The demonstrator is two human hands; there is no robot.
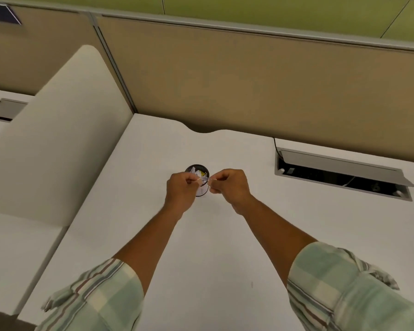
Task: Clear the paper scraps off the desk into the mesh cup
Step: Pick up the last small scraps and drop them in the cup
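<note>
Mesh cup (200,190) half-hidden behind both hands, fingers' (191,180) contents unclear.

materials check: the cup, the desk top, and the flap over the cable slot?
Cup: dark, likely metal mesh, though blur and the hands hide the weave. Desk top: smooth matte off-white, probably laminate; no grain visible. Flap: flat grey with a dull sheen, looks like brushed metal, possibly painted plastic.

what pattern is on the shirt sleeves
Pale green and cream plaid with thin dark stripes, on both sleeves, clearest in the head view.
</note>
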